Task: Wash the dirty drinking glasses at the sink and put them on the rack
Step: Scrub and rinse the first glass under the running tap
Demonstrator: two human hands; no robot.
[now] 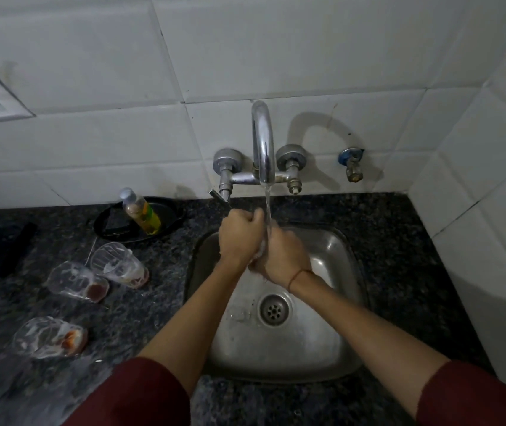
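Three dirty drinking glasses wait on the desk (399,241) left of the sink (334,250): the far glass (119,264), the middle glass (77,281) and the near glass (50,336), each with reddish or pale residue at its base and none touched by either hand. Both hands are together over the sink under the water (267,207) running from the tap (262,139). The left hand (239,235) is curled into a fist against the right hand (282,259). A pale patch (259,252) shows between them, but foam or glass cannot be told apart, so whether they are clamped on anything cannot be determined. The step in hand appears to be wetting or rinsing at the tap, with all three visible glasses not yet washed. A soap bottle (141,212) stands in a black tray (170,212) behind the glasses. The next move probably calls for separating the hands and reaching left with one of them, the far glass lying nearest the sink. Wet fingers on smooth glass call for a full wrap-around grip. No rack is in view, so its location must be established before placement.
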